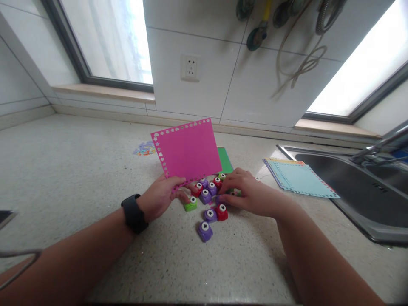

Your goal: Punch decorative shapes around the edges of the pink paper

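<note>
My left hand (162, 193) is closed on the lower left corner of a pink paper sheet (188, 153), raised above the counter. Small star, heart and flower shapes are punched along several of its edges. Under and beside the sheet lie several small craft punches: a green punch (191, 204) near my left fingers, purple punches (205, 231) and a red punch (222, 212). Among them is my right hand (237, 189), fingers curled and thumb against a purple punch (218, 199) that is mostly hidden. Another green punch (236, 192) shows partly beneath that hand.
A stack of punched sheets, light blue on top (306, 178), lies by the steel sink (350, 191) on the right. Green paper (225, 159) lies behind the pink sheet. Small paper bits (145, 148) are scattered at the left. A tiled wall with a socket (191, 67) stands behind.
</note>
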Motion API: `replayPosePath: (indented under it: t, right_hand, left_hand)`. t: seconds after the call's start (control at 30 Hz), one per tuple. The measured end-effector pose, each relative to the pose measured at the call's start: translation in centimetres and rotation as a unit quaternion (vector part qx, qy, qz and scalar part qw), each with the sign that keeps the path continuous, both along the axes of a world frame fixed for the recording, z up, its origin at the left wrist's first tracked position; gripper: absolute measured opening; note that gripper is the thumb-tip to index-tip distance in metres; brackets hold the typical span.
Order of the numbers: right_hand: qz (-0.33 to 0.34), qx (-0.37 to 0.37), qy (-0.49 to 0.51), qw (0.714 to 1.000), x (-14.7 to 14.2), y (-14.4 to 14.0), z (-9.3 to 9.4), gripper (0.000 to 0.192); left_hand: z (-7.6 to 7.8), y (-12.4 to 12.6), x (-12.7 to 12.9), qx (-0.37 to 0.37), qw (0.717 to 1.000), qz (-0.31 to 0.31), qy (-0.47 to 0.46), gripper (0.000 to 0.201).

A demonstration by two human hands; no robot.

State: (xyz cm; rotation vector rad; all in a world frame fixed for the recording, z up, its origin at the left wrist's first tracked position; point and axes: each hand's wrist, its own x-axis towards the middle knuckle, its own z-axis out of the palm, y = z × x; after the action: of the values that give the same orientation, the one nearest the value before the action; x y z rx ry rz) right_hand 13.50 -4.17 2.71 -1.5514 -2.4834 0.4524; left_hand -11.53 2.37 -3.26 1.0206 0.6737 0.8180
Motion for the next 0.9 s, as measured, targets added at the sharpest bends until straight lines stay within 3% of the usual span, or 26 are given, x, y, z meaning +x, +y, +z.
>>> replayPosePath:
  t: [0.1,0.17,0.23,0.4,0.5,0.7,0.9]
  right_hand:
    - [-0.088,0.025,0.061,0.994,0.0,0.3,-0.2,0.029]
    - [-0.18,0.041,0.118,0.976,-0.1,0.6,-0.5,0.034]
    - [-0.228,0.05,0.185,0.955,-0.4,0.9,-0.9,0.032]
    - [-0.181,-0.012,0.379,0.907,-1.6,1.3,-2.1,0.029]
    - [-0.166,-0.036,0.447,0.878,-2.1,1.3,-2.5,0.026]
    - [-0.207,-0.015,0.514,0.832,-2.7,1.5,-2.5,0.028]
    - [-0.198,0.015,0.53,0.825,-3.4,1.5,-2.7,0.03]
  left_hand:
    - [0.2,0.1,-0.1,0.0,1.0,-0.016,0.003,0.018]
    - [0.3,0.1,-0.1,-0.001,1.0,-0.029,0.002,0.017]
    - [0.1,0.2,-0.2,-0.002,0.999,-0.037,-0.003,0.017]
    - [-0.6,0.3,-0.4,0.016,0.998,-0.067,0.014,0.017]
    - [-0.8,0.4,-0.6,0.043,0.994,-0.095,0.014,0.023]
    - [0.0,0.0,-0.7,0.065,0.991,-0.109,-0.029,0.042]
    - [-0.6,-0.4,-0.7,0.118,0.985,-0.122,0.008,0.05]
